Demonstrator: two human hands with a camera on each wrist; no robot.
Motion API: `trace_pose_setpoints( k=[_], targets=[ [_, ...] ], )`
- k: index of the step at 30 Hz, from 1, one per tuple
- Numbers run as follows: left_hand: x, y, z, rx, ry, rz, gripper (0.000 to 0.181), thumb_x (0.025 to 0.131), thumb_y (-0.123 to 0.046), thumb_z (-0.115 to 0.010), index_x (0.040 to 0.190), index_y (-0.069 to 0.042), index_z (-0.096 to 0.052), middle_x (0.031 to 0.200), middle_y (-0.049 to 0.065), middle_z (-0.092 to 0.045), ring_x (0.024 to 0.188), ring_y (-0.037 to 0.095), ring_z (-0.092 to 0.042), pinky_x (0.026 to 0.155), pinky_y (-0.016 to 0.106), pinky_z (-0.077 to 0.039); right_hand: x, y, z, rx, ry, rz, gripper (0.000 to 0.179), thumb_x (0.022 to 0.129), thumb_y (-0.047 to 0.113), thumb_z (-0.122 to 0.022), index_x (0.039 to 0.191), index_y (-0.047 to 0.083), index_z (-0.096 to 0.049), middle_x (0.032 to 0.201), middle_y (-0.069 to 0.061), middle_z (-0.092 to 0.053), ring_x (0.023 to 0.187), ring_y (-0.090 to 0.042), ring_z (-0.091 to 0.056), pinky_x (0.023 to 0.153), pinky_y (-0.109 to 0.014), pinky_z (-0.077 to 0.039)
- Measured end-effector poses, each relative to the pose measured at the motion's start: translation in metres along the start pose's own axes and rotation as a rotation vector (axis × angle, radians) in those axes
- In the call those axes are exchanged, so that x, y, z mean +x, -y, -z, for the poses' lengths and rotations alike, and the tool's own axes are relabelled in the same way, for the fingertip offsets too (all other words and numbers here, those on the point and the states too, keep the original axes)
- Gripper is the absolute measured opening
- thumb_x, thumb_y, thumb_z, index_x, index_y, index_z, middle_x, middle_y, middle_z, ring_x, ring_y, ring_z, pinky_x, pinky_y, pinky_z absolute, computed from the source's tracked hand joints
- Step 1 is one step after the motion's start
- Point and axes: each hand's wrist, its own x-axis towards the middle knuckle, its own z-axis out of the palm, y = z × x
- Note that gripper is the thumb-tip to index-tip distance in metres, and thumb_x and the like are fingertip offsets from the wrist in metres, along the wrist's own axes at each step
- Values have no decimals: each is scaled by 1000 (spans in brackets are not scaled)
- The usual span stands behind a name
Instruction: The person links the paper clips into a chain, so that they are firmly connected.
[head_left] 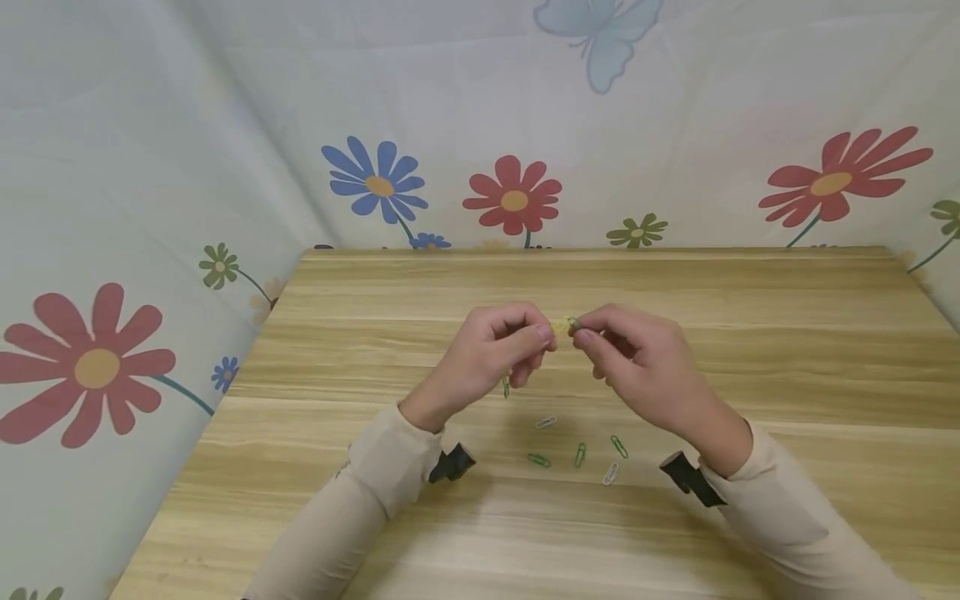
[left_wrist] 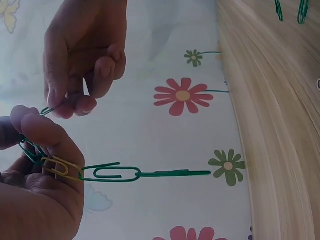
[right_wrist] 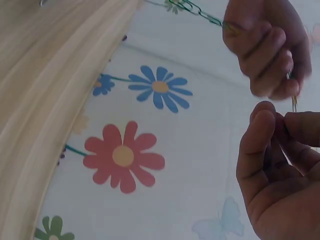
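My left hand (head_left: 502, 346) holds a chain of linked paper clips. In the left wrist view, green links sit in the fingers, then a yellow paper clip (left_wrist: 62, 167), then a green paper clip (left_wrist: 111, 173) with another green one hanging from it beyond the palm. A yellow paper clip (head_left: 558, 326) juts from the left fingertips toward my right hand (head_left: 645, 358). Between thumb and fingers, the right hand pinches a green paper clip (left_wrist: 46, 111), mostly covered by the fingertips. Both hands are raised over the table, fingertips close together.
Loose on the wooden table (head_left: 360, 292), below the hands, lie a white paper clip (head_left: 546, 422), a second white one (head_left: 611, 475) and several green paper clips (head_left: 581, 455). A flower-printed cloth (head_left: 450, 100) stands behind the table and along its left side.
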Motion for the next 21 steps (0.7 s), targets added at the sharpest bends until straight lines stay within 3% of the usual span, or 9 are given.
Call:
trace_pose_setpoints(
  k=[5, 13, 16, 21],
  targets=[
    [2, 1, 0, -11, 59, 14, 21, 101, -12, -52, 85, -1, -61, 63, 12, -47, 51, 21, -46, 48, 29, -42, 2, 3, 16, 59, -46, -11, 21, 89, -15, -65, 98, 3, -73, 74, 3, -61, 54, -15, -55, 51, -21, -47],
    [2, 5, -3, -120, 211, 78, 27, 105, -16, -47, 100, 5, -63, 73, 13, -56, 60, 22, -56, 59, 33, -53, 0, 16, 22, 225, 11, -105, 17, 93, -12, -62, 100, 2, -69, 74, -5, -60, 58, -17, -55, 53, -27, -50],
    [2, 5, -5, -152, 232, 64, 30, 106, -16, -45, 107, 7, -63, 77, 14, -60, 65, 25, -61, 65, 37, -56, 0, 21, 22, 207, 39, -113, 16, 93, -10, -64, 100, 4, -68, 76, -3, -60, 58, -17, -54, 52, -27, -49],
    [2, 4, -9, -172, 221, 30, 26, 106, -13, -48, 99, 9, -62, 77, 13, -62, 68, 24, -62, 68, 38, -57, 0, 25, 20, 183, 75, -89, 18, 93, -8, -64, 101, 7, -68, 77, 1, -60, 56, -14, -53, 49, -26, -47]
  ],
)
